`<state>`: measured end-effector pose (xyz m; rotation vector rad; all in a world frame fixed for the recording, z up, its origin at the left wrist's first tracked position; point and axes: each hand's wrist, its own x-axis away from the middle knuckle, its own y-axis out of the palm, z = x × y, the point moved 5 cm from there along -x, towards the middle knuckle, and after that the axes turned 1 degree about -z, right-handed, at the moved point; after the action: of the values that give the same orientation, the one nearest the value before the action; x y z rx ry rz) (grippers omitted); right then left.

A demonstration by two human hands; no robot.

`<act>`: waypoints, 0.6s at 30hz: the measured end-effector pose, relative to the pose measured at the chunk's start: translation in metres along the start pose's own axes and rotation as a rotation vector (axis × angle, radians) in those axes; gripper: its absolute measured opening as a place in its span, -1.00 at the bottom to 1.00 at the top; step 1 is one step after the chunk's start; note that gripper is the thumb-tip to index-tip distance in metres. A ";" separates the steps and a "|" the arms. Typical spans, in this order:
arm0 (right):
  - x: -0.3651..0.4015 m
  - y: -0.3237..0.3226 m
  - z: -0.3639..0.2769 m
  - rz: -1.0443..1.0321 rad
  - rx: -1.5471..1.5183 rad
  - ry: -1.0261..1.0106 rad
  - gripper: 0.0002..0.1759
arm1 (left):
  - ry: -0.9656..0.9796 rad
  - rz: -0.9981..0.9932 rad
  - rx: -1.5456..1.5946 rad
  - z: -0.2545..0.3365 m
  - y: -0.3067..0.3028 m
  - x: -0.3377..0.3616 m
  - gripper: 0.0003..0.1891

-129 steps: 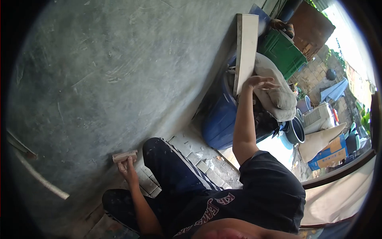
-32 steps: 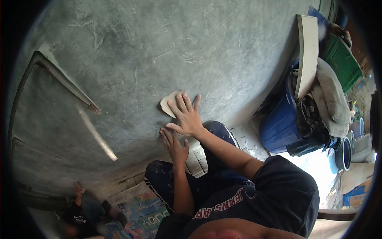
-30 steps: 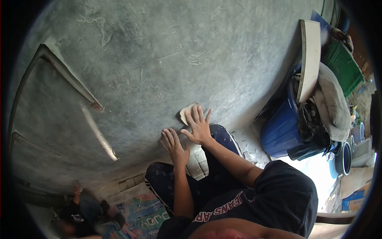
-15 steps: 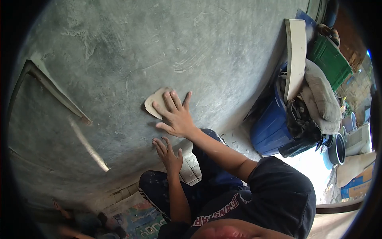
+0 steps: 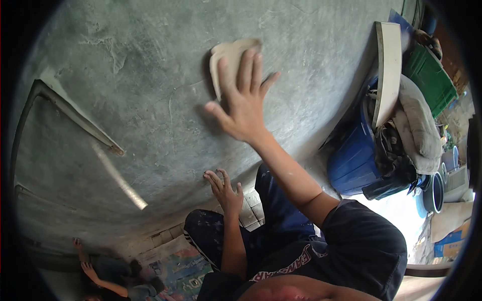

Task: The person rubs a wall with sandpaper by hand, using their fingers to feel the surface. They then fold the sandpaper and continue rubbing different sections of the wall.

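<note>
My right hand [image 5: 243, 103] lies flat over a tan sheet of sandpaper [image 5: 231, 50] and presses it against the grey plastered wall [image 5: 155, 65]. The fingers are spread on the sheet, its edges curl up, and the thumb sticks out to the left. Lower down, my left hand [image 5: 228, 194] is open above my bent knee, fingertips right by the wall, holding nothing.
A blue bin [image 5: 351, 160] stands at the right, loaded with a white board [image 5: 387, 70], a stuffed sack [image 5: 419, 113] and a green crate [image 5: 432, 75]. A bent dark strip [image 5: 75, 113] is on the wall at left. Another person's hand [image 5: 90, 272] shows at lower left.
My right hand has slid up and slightly right along the wall, carrying the sandpaper with it. My left hand keeps its pose near the wall; the whole view has shifted a little.
</note>
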<state>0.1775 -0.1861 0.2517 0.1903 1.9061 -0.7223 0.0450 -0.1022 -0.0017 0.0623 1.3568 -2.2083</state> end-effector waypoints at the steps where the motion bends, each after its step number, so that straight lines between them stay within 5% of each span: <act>1: 0.015 0.010 -0.009 -0.062 0.004 -0.058 -0.16 | 0.008 0.007 0.001 0.000 0.000 0.000 -0.11; 5: 0.143 0.068 0.015 -0.269 0.023 -0.057 -0.20 | 0.059 0.026 -0.025 -0.009 -0.006 0.001 -0.09; 9: 0.223 0.068 0.081 -0.488 0.081 0.255 -0.04 | 0.036 -0.034 -0.053 -0.010 -0.009 0.004 -0.09; 13: 0.106 0.004 0.147 0.242 -0.194 0.841 -0.04 | 0.023 0.013 0.004 -0.007 -0.006 0.004 -0.09; 16: 0.026 -0.032 0.115 0.279 -0.151 0.613 -0.09 | 0.021 0.034 0.012 -0.007 0.002 0.004 -0.06; 18: 0.002 -0.027 0.063 0.099 -0.008 0.169 -0.01 | 0.012 0.036 0.016 -0.005 0.004 0.002 -0.04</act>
<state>0.2138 -0.2432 0.2435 0.3475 2.0442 -0.6486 0.0441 -0.0998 -0.0083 0.1057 1.3346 -2.1925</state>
